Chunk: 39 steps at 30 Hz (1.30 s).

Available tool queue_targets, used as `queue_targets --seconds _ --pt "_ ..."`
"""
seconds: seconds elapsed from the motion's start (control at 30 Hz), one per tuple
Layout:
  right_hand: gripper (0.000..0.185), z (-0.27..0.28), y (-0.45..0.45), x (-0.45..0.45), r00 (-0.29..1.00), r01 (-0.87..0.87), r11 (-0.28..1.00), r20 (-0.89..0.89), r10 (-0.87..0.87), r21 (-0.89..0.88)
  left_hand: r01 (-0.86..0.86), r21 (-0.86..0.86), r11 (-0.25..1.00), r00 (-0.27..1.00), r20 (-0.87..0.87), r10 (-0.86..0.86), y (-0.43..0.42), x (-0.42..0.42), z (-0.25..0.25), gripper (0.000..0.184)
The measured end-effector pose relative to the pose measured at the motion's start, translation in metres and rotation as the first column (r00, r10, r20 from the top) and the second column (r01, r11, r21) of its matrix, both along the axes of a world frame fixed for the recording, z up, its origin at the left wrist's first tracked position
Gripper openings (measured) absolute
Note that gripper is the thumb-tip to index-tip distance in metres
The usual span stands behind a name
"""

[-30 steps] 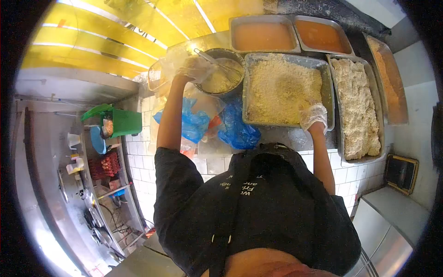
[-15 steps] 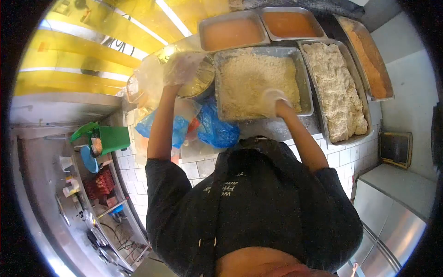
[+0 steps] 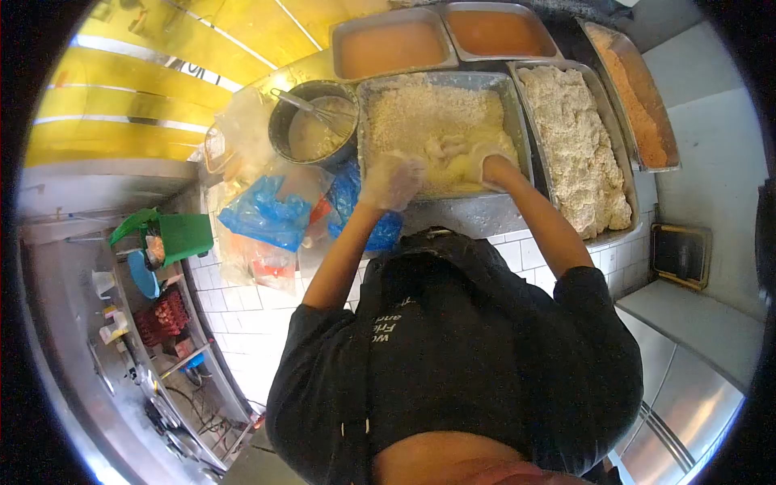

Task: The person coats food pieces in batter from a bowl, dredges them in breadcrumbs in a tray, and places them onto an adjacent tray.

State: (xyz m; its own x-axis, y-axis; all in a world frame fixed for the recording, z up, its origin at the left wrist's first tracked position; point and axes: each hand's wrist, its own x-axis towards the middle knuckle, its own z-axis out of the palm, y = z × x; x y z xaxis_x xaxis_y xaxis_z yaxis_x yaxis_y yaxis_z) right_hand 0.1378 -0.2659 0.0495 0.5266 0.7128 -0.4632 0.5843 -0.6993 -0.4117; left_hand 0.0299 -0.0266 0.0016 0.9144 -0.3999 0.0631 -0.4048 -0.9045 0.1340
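Note:
A deep metal tray (image 3: 364,121) of pale, crumbly breading (image 3: 428,97) lies in front of me. In its near half are yellowish, wet-looking pieces (image 3: 446,151), partly coated; their exact kind is unclear. At the tray's near left edge, my left hand (image 3: 394,179) wears a clear plastic glove, its fingers stretched toward the middle and nothing visible in them. My right hand (image 3: 491,166), also gloved, is down in the breading at the near right, its fingers hard to make out. Left of the tray, a dark pot (image 3: 276,133) holds pale batter with a whisk (image 3: 319,111) in it.
Two trays of orange liquid (image 3: 392,55) (image 3: 499,34) stand behind. To the right are a tray of lumpy, floury coated pieces (image 3: 578,149) and a tray of orange-brown powder (image 3: 638,101). Blue plastic bags (image 3: 267,214) lie at left. A green bin (image 3: 186,238) stands farther left.
My left hand has come from over the pot to the breading tray's near left edge. The pot's whisk and batter now show. My right hand stays in the tray; yellowish pieces are now visible there.

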Motion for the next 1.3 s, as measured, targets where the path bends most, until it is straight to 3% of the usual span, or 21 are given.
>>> queue_targets --seconds 0.1,0.13,0.2,0.23,0.27,0.33,0.37,0.43,0.6,0.63,0.67,0.77,0.8,0.83,0.9,0.93,1.0,1.03,1.13,1.23,1.3 --pt "0.058 -0.017 -0.004 0.017 0.963 0.107 0.994 -0.247 -0.105 -0.006 -0.058 -0.027 0.998 0.998 0.014 0.058 0.008 -0.018 0.011 0.016" --pt "0.049 -0.018 -0.009 0.010 0.769 0.540 0.817 -0.515 -0.379 0.204 -0.064 -0.032 0.997 0.998 0.011 0.064 0.011 -0.024 0.007 0.016" --pt "0.043 0.011 -0.012 0.002 0.435 0.871 0.432 -0.776 -0.457 0.233 -0.224 -0.275 0.935 0.972 0.012 0.237 0.014 -0.034 -0.009 0.005" --pt "0.045 0.034 -0.009 0.004 0.759 0.627 0.767 -0.327 -0.563 0.136 -0.230 -0.280 0.932 0.970 0.008 0.242 0.011 -0.035 -0.006 0.005" --pt "0.048 0.057 -0.007 0.006 0.925 0.372 0.909 0.151 -0.348 -0.187 -0.323 -0.379 0.867 0.945 -0.072 0.320 0.008 -0.034 0.001 0.006" --pt "0.047 -0.052 -0.044 0.010 0.970 0.122 0.986 0.223 -0.095 -0.110 -0.429 -0.462 0.776 0.901 -0.161 0.403 0.007 -0.033 0.010 0.010" --pt "0.047 -0.106 -0.063 0.012 0.960 -0.006 0.997 0.278 0.027 -0.077 -0.379 -0.260 0.888 0.926 -0.100 0.365 0.007 -0.029 0.011 0.014" --pt "0.042 -0.093 -0.032 0.024 0.983 -0.137 0.983 0.107 0.151 -0.122 -0.347 -0.048 0.937 0.937 -0.054 0.345 0.006 -0.034 0.009 0.019" --pt "0.042 -0.066 0.004 0.022 0.990 -0.065 0.996 0.123 0.072 -0.061 -0.260 -0.384 0.886 0.959 0.008 0.285 0.015 -0.033 -0.033 0.018" --pt "0.042 -0.061 0.011 0.017 0.986 -0.058 0.997 0.153 0.064 -0.046 -0.294 -0.505 0.812 0.950 -0.252 0.187 0.023 -0.034 -0.006 0.019" --pt "0.042 -0.057 0.016 0.011 0.982 -0.047 0.998 0.180 0.051 -0.028 -0.284 -0.691 0.664 0.945 -0.087 0.314 0.024 -0.035 -0.168 0.024" --pt "0.042 -0.056 0.026 0.002 0.975 -0.017 0.999 0.223 0.006 0.047 -0.538 -0.843 -0.005 0.843 -0.538 0.020 0.007 -0.009 -0.170 0.017" --pt "0.042 -0.056 0.029 0.000 0.973 -0.024 0.998 0.232 0.010 0.058 -0.420 -0.692 -0.587 0.907 -0.348 -0.239 0.006 -0.007 -0.175 0.016" --pt "0.042 -0.057 0.035 -0.001 0.973 -0.029 0.997 0.232 0.012 0.071 -0.265 -0.959 -0.100 0.952 -0.277 0.132 0.006 0.005 -0.178 0.016" --pt "0.042 -0.062 0.041 -0.001 0.970 -0.059 0.995 0.241 0.039 0.076 -0.273 -0.863 0.426 0.892 -0.061 0.448 0.005 0.008 -0.172 0.017" --pt "0.042 -0.063 0.042 -0.002 0.968 -0.069 0.995 0.246 0.049 0.076 -0.156 -0.974 0.162 0.932 -0.092 0.350 0.001 0.009 -0.169 0.017" --pt "0.042 -0.062 0.045 -0.002 0.966 -0.083 0.994 0.252 0.061 0.078 -0.188 -0.848 0.495 0.941 -0.011 0.337 0.005 0.026 -0.196 0.021" --pt "0.042 -0.062 0.044 -0.001 0.964 -0.086 0.994 0.260 0.065 0.071 -0.184 -0.856 0.483 0.937 -0.004 0.349 0.001 0.047 -0.215 0.021" --pt "0.042 -0.064 0.045 0.000 0.961 -0.121 0.989 0.259 0.097 0.081 -0.099 -0.843 -0.529 0.963 0.053 -0.265 -0.003 0.092 -0.252 0.027" --pt "0.042 -0.063 0.046 0.001 0.957 -0.133 0.989 0.267 0.111 0.069 -0.125 -0.990 0.062 0.986 -0.117 0.123 0.002 0.050 -0.194 0.026" --pt "0.042 -0.064 0.049 0.001 0.956 -0.140 0.986 0.270 0.112 0.086 -0.175 -0.951 0.256 0.964 -0.112 0.240 0.009 0.032 -0.165 0.025"
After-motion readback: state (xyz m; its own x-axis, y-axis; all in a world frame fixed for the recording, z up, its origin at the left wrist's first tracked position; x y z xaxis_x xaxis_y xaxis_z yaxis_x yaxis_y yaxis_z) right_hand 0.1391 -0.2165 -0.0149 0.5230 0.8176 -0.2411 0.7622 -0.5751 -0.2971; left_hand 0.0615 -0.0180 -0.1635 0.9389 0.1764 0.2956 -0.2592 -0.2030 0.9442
